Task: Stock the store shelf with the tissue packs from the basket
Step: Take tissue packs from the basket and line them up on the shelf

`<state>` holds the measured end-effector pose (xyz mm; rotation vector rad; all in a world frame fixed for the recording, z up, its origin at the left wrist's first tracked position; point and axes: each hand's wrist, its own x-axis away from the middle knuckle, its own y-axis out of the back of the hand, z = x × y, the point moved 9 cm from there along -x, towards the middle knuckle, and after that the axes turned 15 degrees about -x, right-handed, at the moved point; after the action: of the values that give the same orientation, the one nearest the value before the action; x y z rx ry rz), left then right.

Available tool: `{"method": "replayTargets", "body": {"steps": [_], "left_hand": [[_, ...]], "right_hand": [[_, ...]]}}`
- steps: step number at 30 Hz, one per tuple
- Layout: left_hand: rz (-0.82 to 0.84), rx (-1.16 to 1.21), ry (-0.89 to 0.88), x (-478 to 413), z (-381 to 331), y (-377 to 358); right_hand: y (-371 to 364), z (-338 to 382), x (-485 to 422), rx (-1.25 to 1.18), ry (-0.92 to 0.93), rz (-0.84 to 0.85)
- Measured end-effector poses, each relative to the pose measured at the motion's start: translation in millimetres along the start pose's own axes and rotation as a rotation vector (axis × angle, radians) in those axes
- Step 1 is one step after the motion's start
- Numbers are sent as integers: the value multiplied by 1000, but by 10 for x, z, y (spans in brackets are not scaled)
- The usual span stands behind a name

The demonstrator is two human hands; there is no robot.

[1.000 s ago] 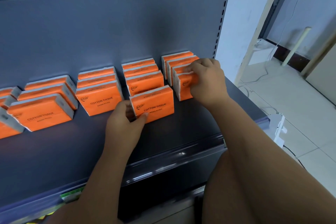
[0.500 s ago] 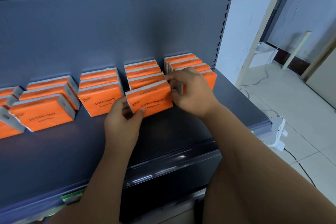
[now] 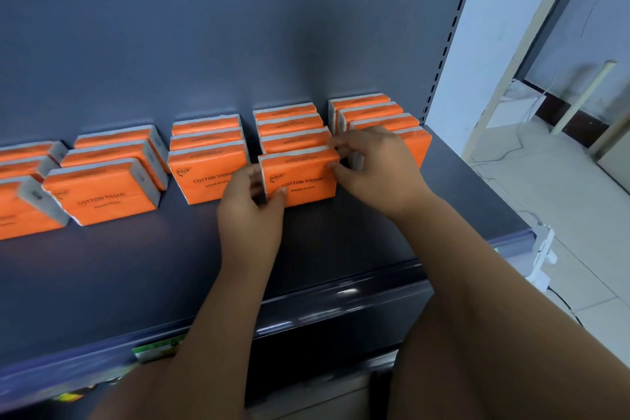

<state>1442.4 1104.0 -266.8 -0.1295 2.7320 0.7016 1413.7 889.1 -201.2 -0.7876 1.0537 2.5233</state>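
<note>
Orange tissue packs stand in rows on the dark grey shelf [image 3: 341, 249]. The front pack [image 3: 301, 174] of the second row from the right is held from both sides. My left hand [image 3: 250, 208] grips its left end, thumb on the front face. My right hand [image 3: 375, 170] pinches its right end, fingers on the top edge. Behind my right hand stands the rightmost row of packs [image 3: 371, 112], its front pack partly hidden. Another row [image 3: 208, 157] stands to the left. The basket is not in view.
More orange packs [image 3: 102, 191] fill the shelf's left part, some leaning. The shelf's perforated upright [image 3: 450, 27] bounds the right end. Beyond it lie a tiled floor [image 3: 562, 215], a white power strip [image 3: 543, 249] with cables and a leaning pole [image 3: 583, 95].
My right hand left the rightmost row and moved left onto the right end of the front pack. Both hands pushed that pack back against its row.
</note>
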Motion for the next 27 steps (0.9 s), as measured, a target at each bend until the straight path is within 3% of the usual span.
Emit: {"method": "replayTargets", "body": {"steps": [12,27], "left_hand": [[98,-13,21,-63,5,-105],[97,-28,-1,-82,41,-150]], "right_hand": [[-1,8,-17,72,32,-22],[-18,-16,-25,98,2,-12]]}}
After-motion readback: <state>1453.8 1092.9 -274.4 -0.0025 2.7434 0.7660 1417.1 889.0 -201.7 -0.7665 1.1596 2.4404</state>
